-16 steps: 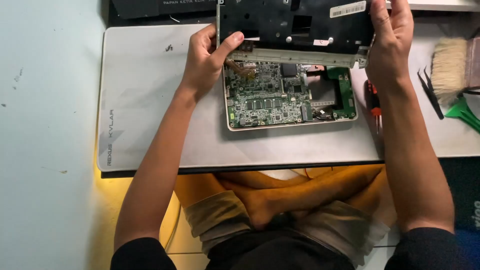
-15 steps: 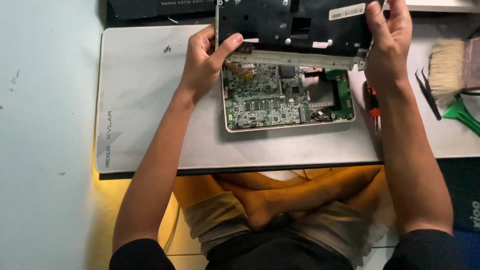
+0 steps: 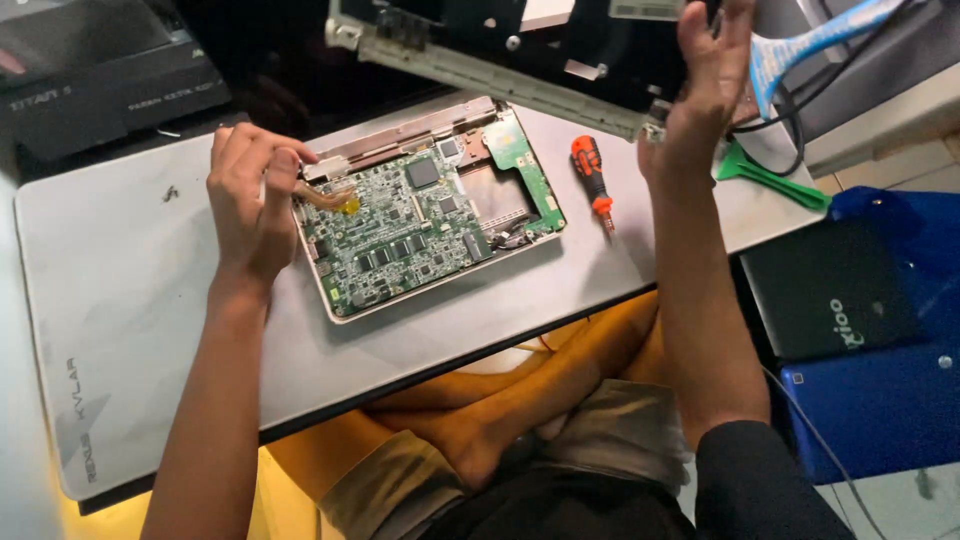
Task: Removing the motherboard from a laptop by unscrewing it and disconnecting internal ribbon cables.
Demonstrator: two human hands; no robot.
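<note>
Surface: grey mat (image 3: 150, 300) spread on the table, seen from above, with the person's crossed legs below its near edge.
Opened device: small laptop base (image 3: 430, 215) lying on the mat, its green circuit board bare and its metal rim showing around it.
Lifted part: dark cover panel (image 3: 520, 45) held above and behind the base, tilted, its pale hinge edge facing down toward the board.
Left hand: left hand (image 3: 250, 205) rests at the left rim of the base, fingers (image 3: 285, 160) curled and pinched near an amber ribbon cable (image 3: 335, 200) at the board's corner; whether they actually grip the cable cannot be told.
Right hand: right hand (image 3: 700, 90) raised at the right end of the cover panel, fingers mostly straight, palm pressed against the panel's edge to steady it.
Beside the base: orange-handled screwdriver (image 3: 592, 180) lying on the mat just right of the base, between it and the right forearm.
Further right: green plastic pry tool (image 3: 775, 180) at the mat's far right edge.
Right side: black flat device (image 3: 835, 290) on a blue case (image 3: 880, 400), apart from the mat.
</note>
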